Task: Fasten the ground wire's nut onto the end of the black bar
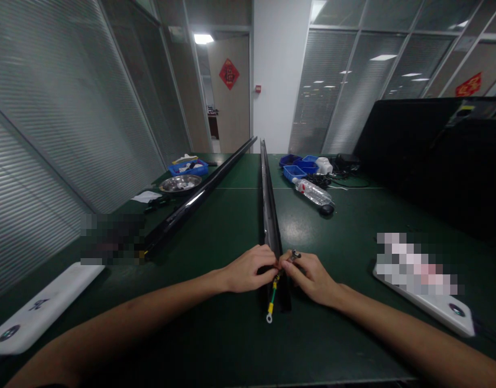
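A green-and-yellow wire [273,295] with a metal ring terminal [269,318] at its near end lies over the near end of a long black channel strip [268,210]. My left hand [250,269] pinches at the wire's upper part from the left, fingers closed. Opposite it, almost touching, my right hand [312,277] has thumb and index finger pressed together at the same spot. A small metal piece [295,254] sits across the right hand's fingers; its kind is unclear. The exact pinch point is hidden between the fingertips.
A second black strip [191,202] runs along the left. Beyond it stand a metal bowl [180,184] and a blue basket [188,167]. Blue trays [294,172] and a plastic bottle [315,193] lie at the back right. White devices [46,307] flank both arms; black monitors [434,161] stand right.
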Available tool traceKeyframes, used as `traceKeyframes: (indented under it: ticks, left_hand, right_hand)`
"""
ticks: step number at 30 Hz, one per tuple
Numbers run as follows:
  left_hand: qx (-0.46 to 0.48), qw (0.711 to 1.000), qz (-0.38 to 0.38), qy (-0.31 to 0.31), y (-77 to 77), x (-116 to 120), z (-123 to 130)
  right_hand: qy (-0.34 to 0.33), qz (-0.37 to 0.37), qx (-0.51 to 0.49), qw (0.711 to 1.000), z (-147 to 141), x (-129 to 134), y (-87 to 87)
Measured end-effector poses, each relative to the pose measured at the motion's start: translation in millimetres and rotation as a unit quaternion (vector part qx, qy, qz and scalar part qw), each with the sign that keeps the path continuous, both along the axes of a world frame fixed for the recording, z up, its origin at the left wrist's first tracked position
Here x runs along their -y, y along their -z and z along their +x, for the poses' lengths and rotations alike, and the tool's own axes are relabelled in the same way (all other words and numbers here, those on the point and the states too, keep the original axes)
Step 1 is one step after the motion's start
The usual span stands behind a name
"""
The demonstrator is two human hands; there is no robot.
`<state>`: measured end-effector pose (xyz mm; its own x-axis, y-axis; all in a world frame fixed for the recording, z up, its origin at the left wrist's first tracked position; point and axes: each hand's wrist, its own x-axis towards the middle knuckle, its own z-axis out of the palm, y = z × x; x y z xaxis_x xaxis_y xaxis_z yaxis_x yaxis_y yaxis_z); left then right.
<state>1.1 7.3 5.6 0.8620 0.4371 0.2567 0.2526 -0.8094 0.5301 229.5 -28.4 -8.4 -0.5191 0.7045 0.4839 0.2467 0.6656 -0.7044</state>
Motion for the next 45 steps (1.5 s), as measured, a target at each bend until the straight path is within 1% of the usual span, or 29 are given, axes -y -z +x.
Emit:
traceKeyframes:
  ticks: [7, 15, 23, 29, 35, 40, 42, 45]
  left_hand:
    - [-0.001, 1.000, -0.008, 0.003, 0.1, -0.1, -1.0]
    - [0.003, 1.000, -0.003, 0.001, -1.2, 0.3, 0.6]
    - [-0.005, 1.000, -0.007, -0.003, -2.2, 0.8, 0.2]
    - [-0.023, 1.000, 0.018, 0.001, -5.3, 4.9, -0.2]
    - [-0.050, 0.997, 0.054, 0.020, -3.9, 5.6, -3.4]
    - [-0.074, 0.992, 0.099, 0.031, -0.2, 8.9, -1.9]
    - [-0.086, 0.989, 0.118, 0.028, 0.6, 11.1, -0.4]
    - [-0.106, 0.984, 0.138, 0.020, 1.4, 13.2, 1.3]
  right_hand:
    - [-0.012, -0.014, -0.007, 1.000, 1.5, -0.8, 4.6]
    - [-0.004, -0.003, -0.008, 1.000, 0.4, 0.1, -1.4]
    - [0.014, -0.014, -0.006, 1.000, -0.1, -0.4, 5.2]
    - [0.026, -0.022, -0.001, 0.999, -4.2, 4.0, 0.6]
    - [-0.009, 0.004, 0.035, 0.999, -6.7, 10.1, -3.5]
    - [0.020, 0.054, 0.091, 0.994, -13.2, 21.8, -1.2]
    - [0.020, 0.087, 0.142, 0.986, -15.4, 26.2, 0.2]
    - [0.029, 0.121, 0.179, 0.976, -16.9, 30.2, 1.2]
